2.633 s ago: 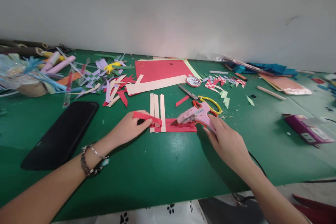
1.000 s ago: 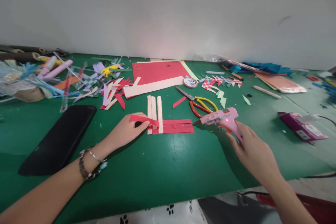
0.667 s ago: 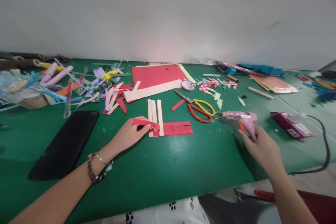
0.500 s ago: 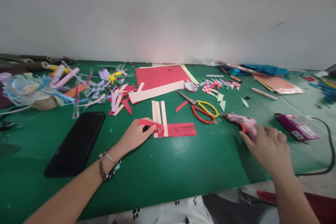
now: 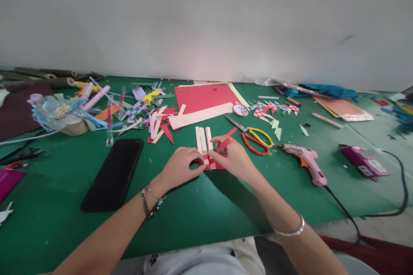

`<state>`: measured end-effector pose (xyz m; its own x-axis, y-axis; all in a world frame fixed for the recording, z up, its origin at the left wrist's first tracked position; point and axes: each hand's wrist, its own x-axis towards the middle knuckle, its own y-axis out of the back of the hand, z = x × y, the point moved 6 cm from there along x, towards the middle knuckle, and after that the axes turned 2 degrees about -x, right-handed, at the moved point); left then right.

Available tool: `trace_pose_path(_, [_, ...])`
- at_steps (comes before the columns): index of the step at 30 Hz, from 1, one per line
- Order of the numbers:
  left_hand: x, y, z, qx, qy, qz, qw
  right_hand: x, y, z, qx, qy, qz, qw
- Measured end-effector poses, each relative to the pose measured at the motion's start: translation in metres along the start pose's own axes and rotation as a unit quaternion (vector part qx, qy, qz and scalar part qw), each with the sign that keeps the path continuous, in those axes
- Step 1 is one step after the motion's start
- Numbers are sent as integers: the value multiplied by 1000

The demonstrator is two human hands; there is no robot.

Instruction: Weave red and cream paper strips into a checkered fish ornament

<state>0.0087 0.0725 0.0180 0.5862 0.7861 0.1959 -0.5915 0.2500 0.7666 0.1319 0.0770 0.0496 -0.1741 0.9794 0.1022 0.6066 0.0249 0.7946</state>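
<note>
Red and cream paper strips form a small checkered weave on the green table, three cream strips sticking up from it. My left hand is closed at the left edge of the weave, thumb and forefinger pinching it. From the right, my right hand reaches over the weave, a red paper strip between its fingers, and covers the right part of the weave. A pink glue gun lies on its side further right. Scissors with red and yellow handles lie just beyond my right hand.
A black phone lies left of my hands. Behind are red paper sheets, scrap strips, a round tin and small woven pieces. A purple box and a black cord lie on the right.
My right hand has let go of the glue gun and come left to the weave, where it now holds a red strip. My left hand no longer lifts a strip and pinches the weave's edge.
</note>
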Motion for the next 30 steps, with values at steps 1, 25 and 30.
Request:
trace_pose_path(1, [-1, 0, 2, 20, -18, -3, 1000, 0, 5, 4, 10, -15, 15, 1000])
trace_pose_path(25, [-12, -18, 25, 200, -199, -126, 951, -45, 24, 76, 79, -149, 112, 979])
trace_pose_path(30, [-12, -17, 26, 190, -196, -131, 953, -45, 23, 75, 57, -141, 123, 981])
